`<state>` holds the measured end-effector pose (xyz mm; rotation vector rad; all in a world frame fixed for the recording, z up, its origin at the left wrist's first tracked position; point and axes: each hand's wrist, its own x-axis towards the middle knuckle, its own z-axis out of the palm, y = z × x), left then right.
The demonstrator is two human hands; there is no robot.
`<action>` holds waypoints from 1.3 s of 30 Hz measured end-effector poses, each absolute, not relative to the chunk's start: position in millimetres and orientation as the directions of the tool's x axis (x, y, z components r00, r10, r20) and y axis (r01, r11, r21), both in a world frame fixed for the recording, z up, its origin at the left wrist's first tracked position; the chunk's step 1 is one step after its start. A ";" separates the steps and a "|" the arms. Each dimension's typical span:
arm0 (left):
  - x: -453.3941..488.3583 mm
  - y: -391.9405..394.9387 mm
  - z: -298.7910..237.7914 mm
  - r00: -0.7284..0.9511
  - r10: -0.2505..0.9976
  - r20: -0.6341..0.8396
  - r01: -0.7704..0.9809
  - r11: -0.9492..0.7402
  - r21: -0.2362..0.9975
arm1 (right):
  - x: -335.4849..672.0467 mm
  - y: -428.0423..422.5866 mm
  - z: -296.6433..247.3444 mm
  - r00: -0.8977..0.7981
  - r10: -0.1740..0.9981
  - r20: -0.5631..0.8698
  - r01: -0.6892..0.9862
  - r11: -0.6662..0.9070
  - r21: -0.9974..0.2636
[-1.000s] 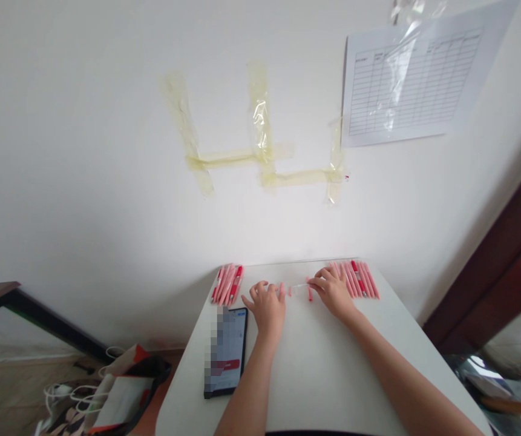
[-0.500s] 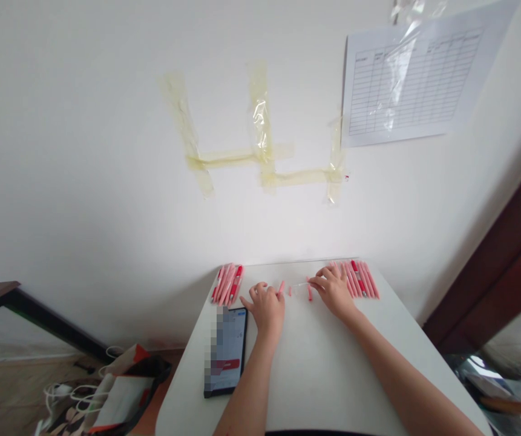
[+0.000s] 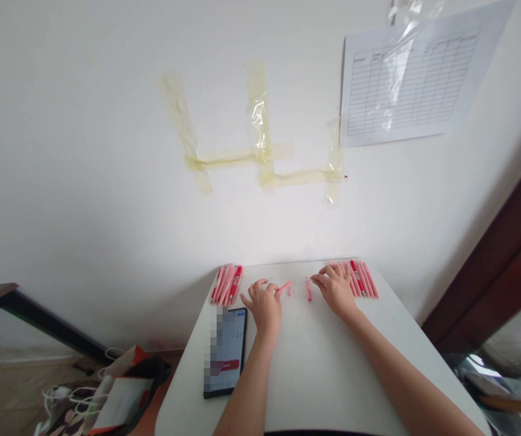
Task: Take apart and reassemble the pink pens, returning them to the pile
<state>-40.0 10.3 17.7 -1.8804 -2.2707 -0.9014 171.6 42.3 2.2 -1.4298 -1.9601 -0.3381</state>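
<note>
Between the thumb and fingers of my left hand is a pink pen barrel, tilted up to the right. My right hand pinches a thin, pale pen refill whose tip points left, toward the barrel but apart from it. On the tabletop between the hands lie a short pink pen part and a longer pink and red pen part. A row of pink and red pens is just beyond my right hand, partly covered by it. To the left of my left hand lies another group of pens.
A phone with a lit screen lies on the white table, left of my left forearm. The wall rises behind the table, with yellowed tape and a printed sheet on it. A bag with white cables is on the floor.
The pink barrel in my left hand has swung from nearly upright to leaning right. My right hand has shifted slightly right, and less of the refill shows.
</note>
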 end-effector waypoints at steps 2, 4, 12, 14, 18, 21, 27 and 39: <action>-40.1 10.9 16.8 -0.249 0.878 0.409 0.916 0.076 0.393 | 170.8 41.5 3.1 -0.171 0.738 0.653 0.915 0.365 -0.174; -40.1 11.2 16.2 -0.243 0.875 0.419 0.918 0.067 0.392 | 170.2 40.9 3.9 -0.176 0.737 0.652 0.914 0.369 -0.170; -39.3 11.3 15.2 -0.227 0.877 0.423 0.917 0.046 0.397 | 169.2 40.7 3.8 -0.206 0.728 0.654 0.912 0.385 -0.142; -39.0 11.5 14.9 -0.215 0.879 0.425 0.919 0.034 0.393 | 168.8 41.0 3.0 -0.212 0.726 0.655 0.911 0.388 -0.136; -37.7 11.2 15.1 -0.197 0.876 0.441 0.923 0.014 0.385 | 167.0 41.0 1.6 -0.230 0.711 0.664 0.905 0.407 -0.122; -36.5 10.2 15.9 -0.193 0.872 0.450 0.920 0.001 0.392 | 165.2 39.8 1.9 -0.243 0.695 0.677 0.896 0.428 -0.118; -33.3 8.0 16.0 -0.156 0.870 0.468 0.908 -0.060 0.414 | 161.3 35.6 5.5 -0.283 0.673 0.684 0.859 0.494 -0.131; -31.3 6.5 17.5 -0.147 0.873 0.464 0.894 -0.083 0.440 | 160.5 35.4 7.1 -0.306 0.654 0.692 0.849 0.516 -0.113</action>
